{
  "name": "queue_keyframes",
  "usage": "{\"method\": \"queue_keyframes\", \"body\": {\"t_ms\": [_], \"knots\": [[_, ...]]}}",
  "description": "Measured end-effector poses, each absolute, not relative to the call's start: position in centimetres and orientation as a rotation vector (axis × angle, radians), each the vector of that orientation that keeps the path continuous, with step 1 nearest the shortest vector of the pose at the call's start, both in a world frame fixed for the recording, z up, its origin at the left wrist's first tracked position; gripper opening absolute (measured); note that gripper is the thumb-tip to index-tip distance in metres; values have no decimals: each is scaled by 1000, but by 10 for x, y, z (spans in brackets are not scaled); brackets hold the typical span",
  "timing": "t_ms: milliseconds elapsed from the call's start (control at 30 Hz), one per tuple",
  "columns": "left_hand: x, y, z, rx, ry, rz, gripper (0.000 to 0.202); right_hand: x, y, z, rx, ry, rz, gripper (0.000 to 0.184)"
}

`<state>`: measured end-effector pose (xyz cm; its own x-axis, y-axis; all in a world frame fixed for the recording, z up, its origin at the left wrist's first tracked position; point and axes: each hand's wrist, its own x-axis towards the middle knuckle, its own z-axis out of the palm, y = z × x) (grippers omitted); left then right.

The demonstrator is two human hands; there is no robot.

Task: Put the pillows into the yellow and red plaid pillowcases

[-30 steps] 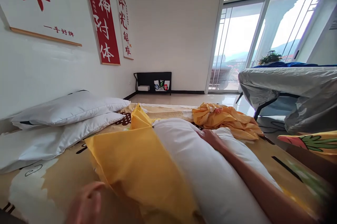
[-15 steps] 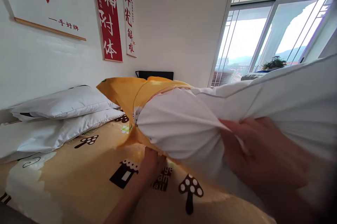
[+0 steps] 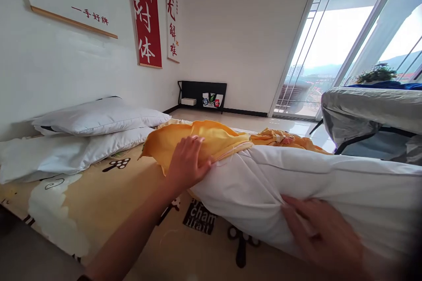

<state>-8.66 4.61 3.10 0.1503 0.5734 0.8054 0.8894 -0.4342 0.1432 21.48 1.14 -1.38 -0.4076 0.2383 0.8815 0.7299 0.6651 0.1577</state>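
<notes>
A white pillow (image 3: 296,184) lies across the bed in front of me, its far left end inside a yellow pillowcase (image 3: 201,138). My left hand (image 3: 187,162) grips the bunched edge of the yellow pillowcase where it meets the pillow. My right hand (image 3: 319,232) pinches a fold of the white pillow near its middle. The bed sheet (image 3: 108,202) is yellow with mushroom and house prints.
Two white pillows (image 3: 95,120) are stacked at the head of the bed by the left wall. A crumpled orange-yellow cloth (image 3: 290,139) lies beyond the pillow. A grey covered table (image 3: 369,111) stands at right before the glass doors. A black rack (image 3: 202,96) sits against the far wall.
The pillow has come down from in front of my face onto the bed. My left hand moved from under the pillow up onto the pillowcase edge.
</notes>
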Motion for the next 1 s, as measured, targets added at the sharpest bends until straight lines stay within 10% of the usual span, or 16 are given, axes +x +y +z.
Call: {"method": "queue_keyframes", "body": {"t_ms": [333, 700, 1000], "knots": [[-29, 76, 44, -2132, -1413, -646, 26, 201, 15, -6, -1104, -1991, -915, 74], [23, 107, 72, -2258, -1710, -469, 43, 191, 43, -9, -1203, -2264, -449, 52], [24, 104, 57, -2311, -1672, -506, 20, 185, 45, -9, -1187, -2456, -368, 37]]}}
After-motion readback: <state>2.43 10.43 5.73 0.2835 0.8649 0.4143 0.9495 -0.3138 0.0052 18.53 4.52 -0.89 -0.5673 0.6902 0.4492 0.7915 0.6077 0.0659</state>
